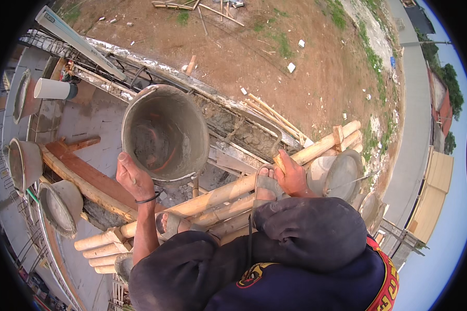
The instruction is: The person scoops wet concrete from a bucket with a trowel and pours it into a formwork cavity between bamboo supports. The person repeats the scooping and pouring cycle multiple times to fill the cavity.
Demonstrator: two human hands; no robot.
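Note:
My left hand (135,177) grips the rim of a cement-coated bucket (165,132), thumb outside view of its hollow; the inside is smeared with grey mortar. In my right hand (292,175) is the wooden handle (281,162) of a trowel, whose metal neck curves up towards the formwork; its blade cannot be made out. Wet concrete (249,134) lies in the long trough between the boards, just beyond both hands. My sandalled feet rest on a platform of bamboo poles (225,194).
Mortar-coated buckets stand at left (62,208) and right (344,175). A white pipe (52,88) and a long pale beam (79,41) lie at upper left. Steel bars run along the formwork. Bare ground (233,58) with scattered white blocks lies far below the platform.

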